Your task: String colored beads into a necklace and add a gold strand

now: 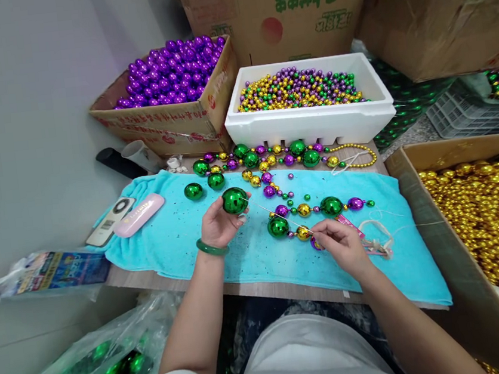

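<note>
My left hand [220,225], with a green bangle at its wrist, holds a large shiny green bead [235,201] above the blue towel [249,259]. Between the fingertips of my right hand [337,242] is a thin needle [285,219], which points up and left toward that bead. Just left of my right hand, a green bead [277,227] and a gold bead [303,232] lie in a row. Behind them runs another row with a large green bead [331,206]. Two loose green beads [193,191] rest behind my left hand.
A white foam box [309,121] of small beads and a carton [170,121] of purple beads stand at the back. Finished-looking bead strands [250,160] lie before them. At right is a carton [448,272] of gold beads. A pink case [139,216] lies left.
</note>
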Available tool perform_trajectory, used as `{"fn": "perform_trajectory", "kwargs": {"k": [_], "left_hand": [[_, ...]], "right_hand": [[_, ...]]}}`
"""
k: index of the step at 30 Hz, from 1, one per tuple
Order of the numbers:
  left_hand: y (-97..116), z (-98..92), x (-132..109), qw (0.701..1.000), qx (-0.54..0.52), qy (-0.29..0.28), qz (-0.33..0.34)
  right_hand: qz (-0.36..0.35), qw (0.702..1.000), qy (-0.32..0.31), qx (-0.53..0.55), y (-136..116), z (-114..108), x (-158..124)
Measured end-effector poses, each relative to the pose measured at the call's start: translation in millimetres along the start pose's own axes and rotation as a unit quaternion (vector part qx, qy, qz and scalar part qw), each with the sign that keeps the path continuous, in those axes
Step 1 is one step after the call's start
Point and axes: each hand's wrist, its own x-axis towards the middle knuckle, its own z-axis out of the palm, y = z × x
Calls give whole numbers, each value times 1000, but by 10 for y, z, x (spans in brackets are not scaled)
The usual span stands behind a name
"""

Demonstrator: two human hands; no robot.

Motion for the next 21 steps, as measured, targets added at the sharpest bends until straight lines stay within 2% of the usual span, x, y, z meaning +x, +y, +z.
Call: {"fn": "perform_trajectory", "kwargs": {"k": [5, 9, 13, 17, 21], "left_hand": [[10, -15, 7, 1000, 11, 13, 21], [23, -1, -3, 996, 69, 18, 61], [-9, 138, -42, 986, 133, 1, 97], [-86, 314, -83, 979, 152, -14, 137], [-125, 365, -116, 969, 191, -17, 156]], "right_hand": [[-5, 1000, -7, -14, -7, -17, 6], [-17, 999, -12, -39, 0, -52, 22], [-12, 999, -25, -35, 48, -44, 68], [14, 1000, -24, -5, 149, 11, 107], [21, 999, -26, -5, 217, 16, 110]]}}
